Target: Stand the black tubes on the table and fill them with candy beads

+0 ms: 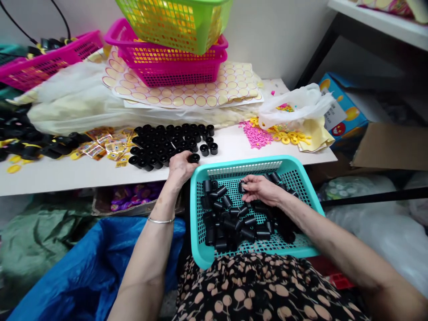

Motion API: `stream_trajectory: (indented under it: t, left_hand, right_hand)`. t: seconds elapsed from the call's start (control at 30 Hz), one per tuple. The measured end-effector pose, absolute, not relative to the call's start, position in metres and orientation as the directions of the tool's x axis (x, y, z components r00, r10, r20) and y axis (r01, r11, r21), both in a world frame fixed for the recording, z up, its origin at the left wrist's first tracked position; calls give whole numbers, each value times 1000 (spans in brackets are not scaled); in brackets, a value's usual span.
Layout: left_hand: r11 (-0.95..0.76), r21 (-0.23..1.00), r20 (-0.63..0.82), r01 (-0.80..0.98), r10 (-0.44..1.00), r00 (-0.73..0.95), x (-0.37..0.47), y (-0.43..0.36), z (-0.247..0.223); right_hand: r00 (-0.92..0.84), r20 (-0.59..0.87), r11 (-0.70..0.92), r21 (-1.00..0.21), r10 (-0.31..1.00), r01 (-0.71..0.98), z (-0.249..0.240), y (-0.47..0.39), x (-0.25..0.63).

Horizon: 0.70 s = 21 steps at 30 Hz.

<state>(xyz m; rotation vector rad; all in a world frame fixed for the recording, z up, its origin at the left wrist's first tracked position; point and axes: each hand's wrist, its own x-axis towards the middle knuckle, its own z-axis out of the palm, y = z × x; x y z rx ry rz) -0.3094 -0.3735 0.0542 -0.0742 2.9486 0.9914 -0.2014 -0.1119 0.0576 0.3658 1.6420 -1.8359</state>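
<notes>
At the table's front edge, my left hand (181, 167) has its fingers closed on a small black plastic cylinder (194, 158) with its hollow end up. Beside it stand close rows of the same black cylinders (157, 145), several of them upright. My right hand (261, 189) is inside a turquoise mesh basket (256, 161), pinching another black cylinder (241, 186) between thumb and fingers. Loose black cylinders (234, 223) lie jumbled in the basket, which rests against my lap and the table edge.
Pink beads (257, 136) and yellow rings (289, 137) lie on the table at right, beside a white plastic bag (297, 104). Small printed packets (110, 143) are left of the rows. A pink basket (174, 71) carries a green one (200, 26). A blue bag (87, 267) hangs below.
</notes>
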Motion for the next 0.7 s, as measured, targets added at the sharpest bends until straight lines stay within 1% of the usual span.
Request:
stream_trajectory:
  t: [0.07, 0.13, 0.2, 0.3, 0.4, 0.47, 0.5, 0.57, 0.6, 0.63, 0.67, 0.7]
  left_hand:
    - [821, 571, -7, 1, 6, -1000, -311, -371, 55]
    - [834, 552, 24, 30, 21, -1000, -312, -368, 56]
    - [833, 552, 35, 37, 21, -999, -314, -366, 56]
    - [826, 563, 12, 14, 9, -1000, -317, -365, 55]
    - [820, 573, -25, -13, 2, -1000, -317, -367, 54]
    - [811, 584, -18, -15, -5, -1000, -311, -369, 57]
    - [807, 591, 13, -5, -16, -1000, -306, -370, 59]
    - [814, 577, 159, 61, -39, -987, -291, -370, 64]
    - [831, 541, 253, 130, -13, -967, -282, -370, 68]
    - [849, 479, 330, 223, 62, -942, -273, -369, 72]
    - [855, 396, 369, 335, 186, -911, -264, -368, 77]
    - [836, 305, 359, 456, 342, -868, -256, -366, 80]
  right_hand:
    - [-768, -582, -90, -778, -268, 621, 57, -110, -198]
    - [-797, -551, -70, -810, -245, 582, 57, -110, -194]
    - [-826, -505, -4, -853, -250, 523, 57, -110, -190]
    - [-849, -437, 134, -899, -297, 416, 57, -112, -186]
    - [-862, -399, 267, -908, -312, 323, 56, -112, -184]
    - [-865, -395, 308, -902, -309, 301, 55, -113, -183]
    - [-866, -396, 310, -901, -305, 302, 55, -113, -183]
    - [-868, -393, 286, -906, -303, 311, 55, -112, -182]
    - [-869, -389, 270, -911, -306, 313, 54, -112, -181]
    - [-869, -384, 257, -915, -312, 312, 54, -112, -181]
    - [-870, -376, 249, -919, -320, 305, 54, -112, -181]
    - [-869, -368, 249, -922, -331, 296, 54, -112, -181]
